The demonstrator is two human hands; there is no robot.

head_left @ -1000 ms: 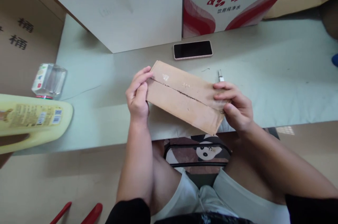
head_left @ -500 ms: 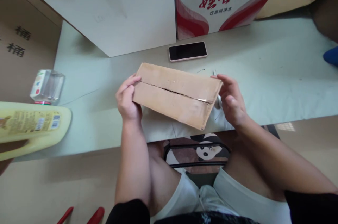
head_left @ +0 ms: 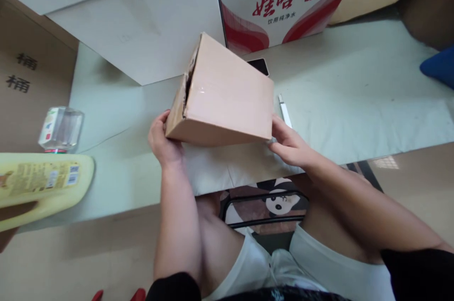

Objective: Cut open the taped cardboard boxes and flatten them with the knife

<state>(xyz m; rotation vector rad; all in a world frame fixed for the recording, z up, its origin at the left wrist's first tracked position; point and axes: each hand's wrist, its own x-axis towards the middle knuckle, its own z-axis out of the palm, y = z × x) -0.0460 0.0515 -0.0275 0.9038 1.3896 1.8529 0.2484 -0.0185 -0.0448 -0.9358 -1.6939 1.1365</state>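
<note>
— Cardboard box (head_left: pixel 227 97)?
— Plain brown; clear tape across the broad face; torn, gaping seam at the left end; tilted up over the pale table (head_left: pixel 354 102), near its front edge.
— Hands?
— Left hand (head_left: pixel 161 142) cupped under the lower left corner; right hand (head_left: pixel 289 145) pressed against the lower right edge, fingers extended; both gripping.

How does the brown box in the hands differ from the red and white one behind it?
The brown box is plain, smaller and held tilted between the left hand and right hand. The red and white box is printed, larger and rests on the table. Both are cardboard.
</note>
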